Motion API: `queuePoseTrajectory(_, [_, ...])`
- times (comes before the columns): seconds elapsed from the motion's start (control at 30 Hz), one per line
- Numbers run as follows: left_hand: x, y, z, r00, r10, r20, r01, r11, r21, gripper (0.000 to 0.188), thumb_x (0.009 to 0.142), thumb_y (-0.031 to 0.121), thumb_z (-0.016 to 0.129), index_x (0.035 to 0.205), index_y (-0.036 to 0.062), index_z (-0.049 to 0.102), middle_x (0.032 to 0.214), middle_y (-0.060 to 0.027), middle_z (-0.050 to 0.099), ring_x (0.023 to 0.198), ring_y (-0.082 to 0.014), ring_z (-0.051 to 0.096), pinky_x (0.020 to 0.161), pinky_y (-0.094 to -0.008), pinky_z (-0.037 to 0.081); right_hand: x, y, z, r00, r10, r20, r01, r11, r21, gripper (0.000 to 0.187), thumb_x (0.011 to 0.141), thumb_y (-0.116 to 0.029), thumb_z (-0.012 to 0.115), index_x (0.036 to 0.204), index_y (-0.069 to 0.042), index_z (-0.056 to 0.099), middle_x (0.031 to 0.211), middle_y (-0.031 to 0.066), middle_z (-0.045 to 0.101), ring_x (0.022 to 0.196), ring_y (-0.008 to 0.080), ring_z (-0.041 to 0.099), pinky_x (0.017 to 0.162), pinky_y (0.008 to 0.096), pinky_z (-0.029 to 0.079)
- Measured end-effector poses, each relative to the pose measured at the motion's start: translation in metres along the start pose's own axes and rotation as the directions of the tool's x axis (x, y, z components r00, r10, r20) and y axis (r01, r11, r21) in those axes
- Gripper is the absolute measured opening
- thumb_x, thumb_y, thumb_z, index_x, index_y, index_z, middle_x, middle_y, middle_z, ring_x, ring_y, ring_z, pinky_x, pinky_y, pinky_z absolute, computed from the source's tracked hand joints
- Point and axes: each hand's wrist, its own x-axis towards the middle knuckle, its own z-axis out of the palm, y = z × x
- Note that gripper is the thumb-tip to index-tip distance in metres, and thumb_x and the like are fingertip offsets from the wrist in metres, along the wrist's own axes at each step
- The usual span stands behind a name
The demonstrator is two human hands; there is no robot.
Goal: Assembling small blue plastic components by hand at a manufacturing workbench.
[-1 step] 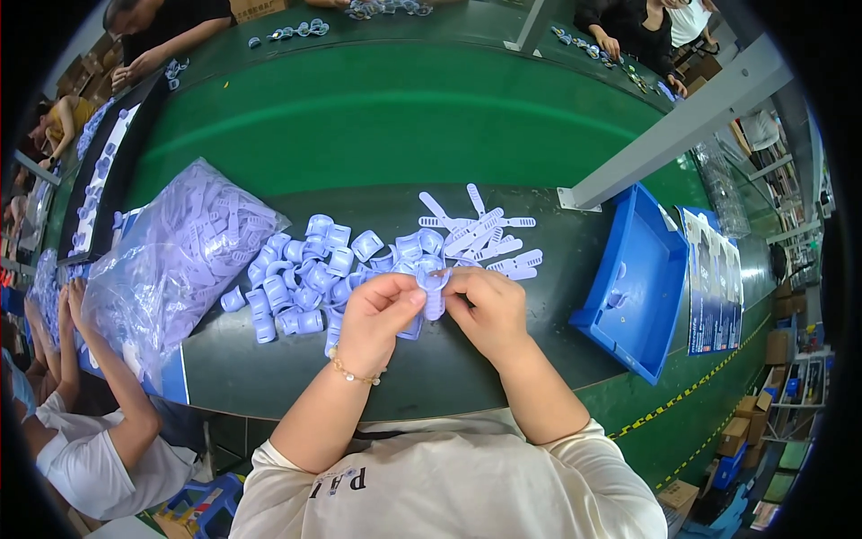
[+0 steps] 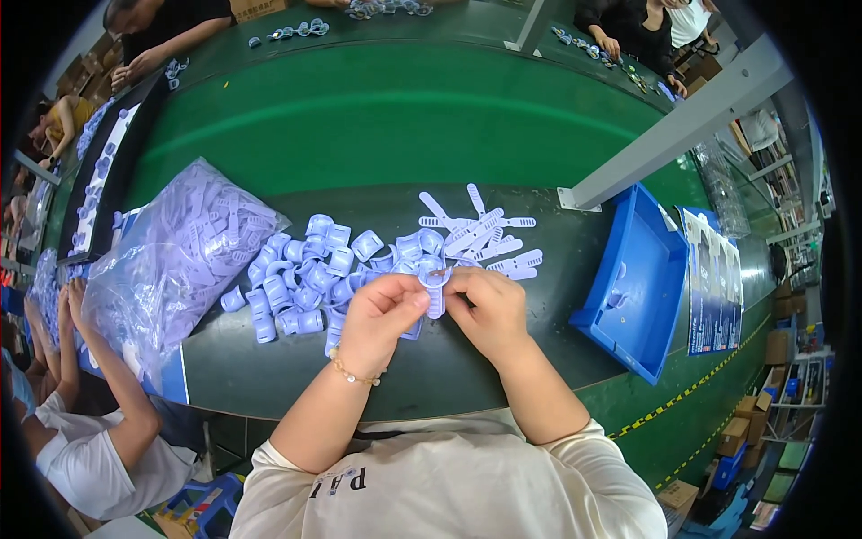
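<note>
My left hand (image 2: 386,310) and my right hand (image 2: 489,310) meet above the table, fingers closed on a lavender plastic piece (image 2: 435,299). This piece has a curved, ring-like top and a slotted strap hanging down between the hands. Left of and behind my left hand lies a heap of curved lavender plastic cuffs (image 2: 310,283). Beyond my right hand is a loose pile of flat slotted lavender straps (image 2: 480,234). My fingers hide part of the held piece's upper edges.
A clear plastic bag full of straps (image 2: 211,225) lies at the left. To the right, a blue bin (image 2: 642,296) with a few lavender pieces leans beside a grey metal post (image 2: 664,130). A green conveyor belt (image 2: 404,135) runs behind. Co-workers sit around, one close at the left.
The held plastic piece has tilted slightly, its slotted strap showing more plainly. Both hands stay in nearly the same place.
</note>
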Motion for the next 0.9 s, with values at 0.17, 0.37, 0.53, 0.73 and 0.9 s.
queuePoseTrajectory(0.17, [-0.001, 0.0, -0.001, 1.0, -0.013, 0.027, 0.009, 0.988, 0.153, 0.008, 0.088, 0.004, 0.064, 0.095, 0.001, 0.065, 0.078, 0.0026, 0.062, 0.065, -0.0017, 0.051, 0.055, -0.0177, 0.037, 0.0, 0.001, 0.002, 1.0, 0.019, -0.005, -0.019, 1.0, -0.008, 0.022, 0.064, 0.001, 0.073, 0.078, -0.009, 0.059, 0.086, 0.0073, 0.07, 0.073, 0.0246, 0.067, 0.06, 0.031, 0.051])
queuePoseTrajectory(0.37, [0.004, -0.001, -0.005, 0.992, -0.121, -0.041, 0.113, 0.981, -0.161, 0.011, 0.089, 0.009, 0.066, 0.097, 0.0018, 0.066, 0.072, 0.0045, 0.058, 0.057, -0.0015, 0.042, 0.049, -0.019, 0.03, 0.001, 0.001, -0.003, 0.998, -0.065, -0.002, 0.064, 0.996, -0.056, 0.023, 0.058, -0.001, 0.076, 0.074, -0.011, 0.064, 0.079, 0.003, 0.063, 0.07, 0.0214, 0.062, 0.059, 0.0318, 0.048])
queuePoseTrajectory(0.53, [0.003, -0.004, -0.004, 0.985, -0.048, -0.165, 0.054, 0.998, 0.036, 0.011, 0.087, 0.008, 0.068, 0.096, 0.0013, 0.068, 0.072, 0.0028, 0.059, 0.058, -0.0024, 0.045, 0.05, -0.0187, 0.033, 0.001, 0.001, -0.002, 0.996, -0.09, -0.021, 0.09, 0.996, -0.019, 0.023, 0.057, -0.001, 0.076, 0.075, -0.012, 0.066, 0.077, 0.0034, 0.06, 0.068, 0.0214, 0.058, 0.06, 0.032, 0.046])
queuePoseTrajectory(0.73, [0.0, -0.007, 0.001, 0.939, 0.288, -0.189, -0.164, 0.856, 0.49, 0.009, 0.083, 0.006, 0.072, 0.089, -0.0003, 0.068, 0.075, 0.0015, 0.06, 0.062, -0.0047, 0.051, 0.057, -0.0189, 0.042, 0.001, -0.002, -0.002, 0.998, 0.056, 0.034, -0.06, 0.989, 0.138, 0.019, 0.064, 0.0, 0.075, 0.078, -0.009, 0.065, 0.078, 0.0035, 0.06, 0.067, 0.0174, 0.057, 0.058, 0.0286, 0.045])
queuePoseTrajectory(0.9, [0.001, -0.005, 0.003, 0.95, 0.296, -0.1, -0.161, 0.739, 0.655, 0.008, 0.085, 0.009, 0.068, 0.087, 0.0007, 0.067, 0.075, -0.0011, 0.059, 0.063, -0.0066, 0.051, 0.056, -0.0214, 0.042, -0.007, -0.002, -0.002, 0.884, 0.408, 0.227, -0.466, 0.787, 0.403, 0.012, 0.077, 0.0, 0.072, 0.084, -0.004, 0.063, 0.079, 0.0001, 0.062, 0.066, 0.0053, 0.055, 0.057, 0.0203, 0.042])
